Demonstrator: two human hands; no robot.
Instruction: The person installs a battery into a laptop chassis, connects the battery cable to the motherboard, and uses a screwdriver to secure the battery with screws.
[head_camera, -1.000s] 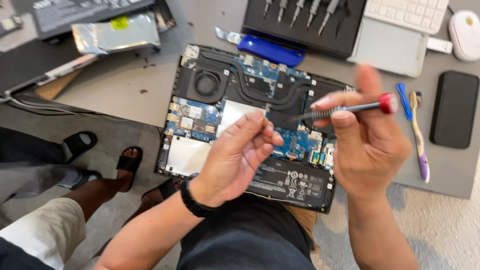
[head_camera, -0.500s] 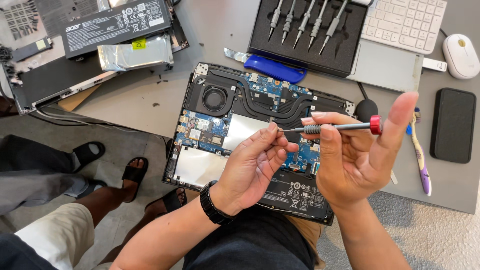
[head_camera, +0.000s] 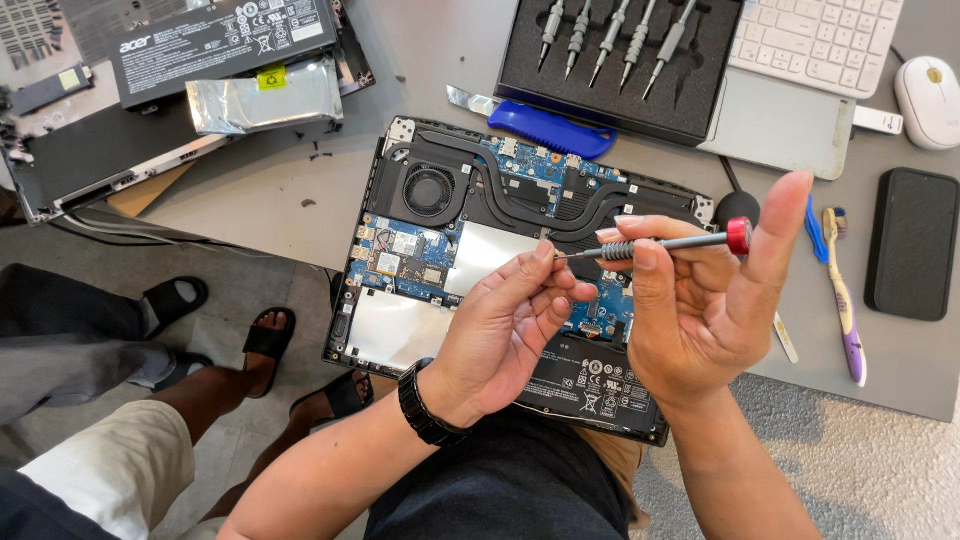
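Observation:
An opened laptop lies bottom-up at the table's near edge, its fan, copper heat pipes and blue circuit board exposed. My right hand holds a small precision screwdriver with a red cap, lying level above the board, index finger raised. My left hand, a black watch on its wrist, pinches at the screwdriver's tip with thumb and fingertips; anything between them is too small to see.
A black case of screwdriver bits and a blue pry tool lie behind the laptop. Keyboard, mouse, black phone and toothbrush sit right. A removed battery and silver pouch lie left. Another person's sandalled feet are below.
Both hands have lifted slightly off the board and drawn together. My left fingers have closed on the screwdriver's tip, and the view has shifted a little downward.

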